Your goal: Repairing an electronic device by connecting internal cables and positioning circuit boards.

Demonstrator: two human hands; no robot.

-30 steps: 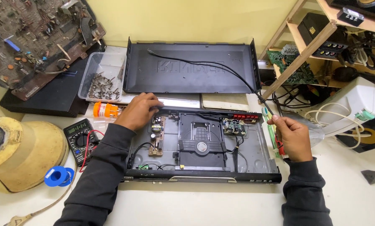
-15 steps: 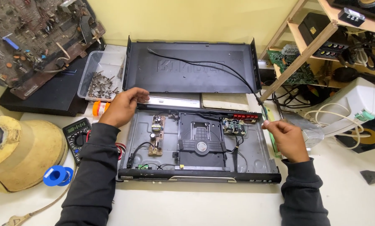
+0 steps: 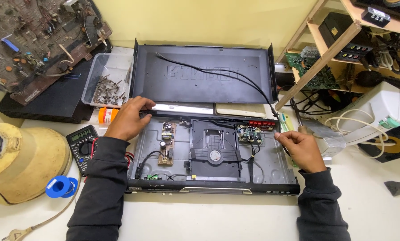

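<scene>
Opened disc player chassis (image 3: 271, 169) sits centre frame, w/ left hand (image 3: 128, 118) gripping its rear-left corner, right hand (image 3: 298, 149) closed at right edge; removed black cover (image 3: 204, 76) behind.

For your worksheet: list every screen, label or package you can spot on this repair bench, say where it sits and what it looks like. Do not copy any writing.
Multimeter screen: small grey rectangle on a black meter, left of the open player, beside the left hand's sleeve.
Orange container: small and round with a pale band, just left of the left hand.
Clear plastic tub: rectangular, holding loose screws, behind that container.
Embossed lettering: pressed into the black lid standing behind the player.
</scene>
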